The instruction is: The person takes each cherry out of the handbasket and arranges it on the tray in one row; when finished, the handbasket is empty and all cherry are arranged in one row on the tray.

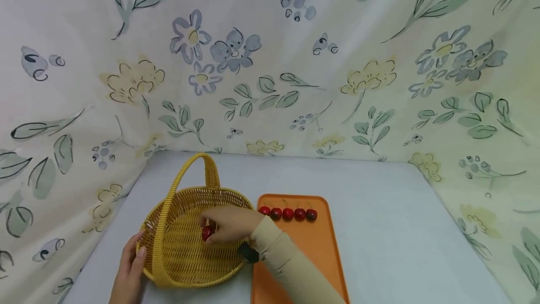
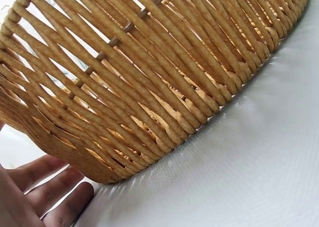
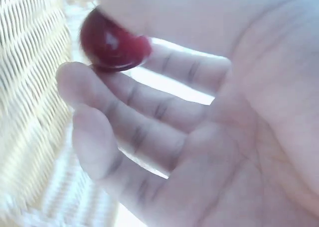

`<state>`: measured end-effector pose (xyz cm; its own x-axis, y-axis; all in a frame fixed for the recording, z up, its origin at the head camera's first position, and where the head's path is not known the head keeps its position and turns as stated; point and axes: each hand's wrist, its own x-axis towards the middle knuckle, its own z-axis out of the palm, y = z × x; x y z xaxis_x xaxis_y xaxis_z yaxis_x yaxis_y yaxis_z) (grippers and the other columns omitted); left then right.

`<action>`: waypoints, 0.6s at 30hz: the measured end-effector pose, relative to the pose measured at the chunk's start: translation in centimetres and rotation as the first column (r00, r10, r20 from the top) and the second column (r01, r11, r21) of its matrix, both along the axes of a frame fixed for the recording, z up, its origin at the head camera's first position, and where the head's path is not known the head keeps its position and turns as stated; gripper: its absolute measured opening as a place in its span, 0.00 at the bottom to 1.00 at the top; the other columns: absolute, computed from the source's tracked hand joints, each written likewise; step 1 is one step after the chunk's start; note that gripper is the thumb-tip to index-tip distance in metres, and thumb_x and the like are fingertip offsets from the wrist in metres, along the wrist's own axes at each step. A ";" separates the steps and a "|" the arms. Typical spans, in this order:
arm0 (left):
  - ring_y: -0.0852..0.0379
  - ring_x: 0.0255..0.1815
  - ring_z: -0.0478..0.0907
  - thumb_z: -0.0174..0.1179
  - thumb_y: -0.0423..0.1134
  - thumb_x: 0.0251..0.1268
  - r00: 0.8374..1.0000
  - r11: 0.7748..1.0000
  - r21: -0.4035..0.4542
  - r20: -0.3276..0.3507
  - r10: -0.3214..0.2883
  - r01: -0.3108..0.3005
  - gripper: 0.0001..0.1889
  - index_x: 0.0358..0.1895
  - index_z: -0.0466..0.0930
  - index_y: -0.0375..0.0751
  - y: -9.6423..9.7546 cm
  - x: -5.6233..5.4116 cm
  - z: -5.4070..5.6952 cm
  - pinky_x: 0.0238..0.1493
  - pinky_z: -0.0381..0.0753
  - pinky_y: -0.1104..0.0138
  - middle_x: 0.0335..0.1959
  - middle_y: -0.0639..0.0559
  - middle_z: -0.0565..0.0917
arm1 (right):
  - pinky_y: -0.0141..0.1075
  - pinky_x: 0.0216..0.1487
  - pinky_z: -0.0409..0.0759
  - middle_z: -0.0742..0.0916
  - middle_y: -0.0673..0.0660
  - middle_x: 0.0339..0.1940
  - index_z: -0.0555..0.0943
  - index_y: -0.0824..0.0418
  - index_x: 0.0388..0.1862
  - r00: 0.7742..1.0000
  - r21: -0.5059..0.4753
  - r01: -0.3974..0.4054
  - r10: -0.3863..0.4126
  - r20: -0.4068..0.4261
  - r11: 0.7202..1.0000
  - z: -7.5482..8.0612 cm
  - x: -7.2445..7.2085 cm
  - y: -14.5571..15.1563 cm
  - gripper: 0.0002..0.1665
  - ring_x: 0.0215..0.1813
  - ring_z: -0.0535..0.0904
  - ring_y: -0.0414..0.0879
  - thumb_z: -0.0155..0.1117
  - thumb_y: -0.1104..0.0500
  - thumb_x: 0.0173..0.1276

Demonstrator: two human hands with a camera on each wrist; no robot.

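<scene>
Over the inside of the yellow woven basket (image 1: 181, 266), my right hand (image 1: 234, 223) pinches a dark red cherry (image 1: 208, 232). The cherry (image 3: 112, 43) sits at the fingertips in the right wrist view, with the basket's weave close by. My left hand (image 1: 130, 266) holds the basket's left side near the handle, thumb at the rim. In the left wrist view its fingers (image 2: 65, 202) lie against the lower end of the basket (image 2: 149, 77). Several red cherries (image 1: 288, 214) with stems lie in a row on an orange tray (image 1: 312, 247).
The tray lies right of the basket on a white tabletop (image 1: 392, 229), partly covered by my right sleeve (image 1: 291, 266). The basket's tall handle (image 1: 162, 229) arches up on its left side. A floral cloth (image 1: 270, 60) hangs behind and around the table.
</scene>
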<state>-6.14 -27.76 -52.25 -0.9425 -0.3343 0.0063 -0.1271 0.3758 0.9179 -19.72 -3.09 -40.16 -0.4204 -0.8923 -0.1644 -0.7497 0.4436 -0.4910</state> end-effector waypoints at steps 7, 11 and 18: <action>0.84 0.63 0.42 0.36 0.47 0.80 0.999 1.000 0.001 -0.046 -0.013 0.013 0.27 0.77 0.44 0.54 0.1 -0.2 0.2 0.51 0.46 0.93 0.78 0.47 0.44 | 0.29 0.40 0.75 0.80 0.44 0.43 0.78 0.52 0.55 0.974 -0.244 0.219 -0.194 0.120 0.945 1.4 0.0 8.4 0.18 0.40 0.74 0.37 0.58 0.47 0.70; 0.86 0.61 0.45 0.36 0.45 0.80 0.997 1.000 -0.025 -0.082 -0.015 0.013 0.27 0.77 0.44 0.54 0.2 -0.2 0.1 0.52 0.48 0.93 0.75 0.61 0.47 | 0.32 0.40 0.76 0.77 0.44 0.43 0.77 0.50 0.55 0.925 -0.307 0.378 -0.348 0.150 0.874 0.9 0.2 13.4 0.16 0.42 0.74 0.40 0.59 0.49 0.70; 0.85 0.62 0.46 0.36 0.44 0.80 0.995 1.000 -0.014 -0.093 -0.022 0.021 0.27 0.77 0.44 0.53 0.1 -0.1 -0.2 0.53 0.49 0.92 0.74 0.62 0.48 | 0.40 0.43 0.79 0.80 0.52 0.50 0.73 0.58 0.62 0.717 -0.259 0.692 -0.682 0.143 0.674 -1.5 0.0 20.8 0.26 0.48 0.78 0.45 0.65 0.52 0.67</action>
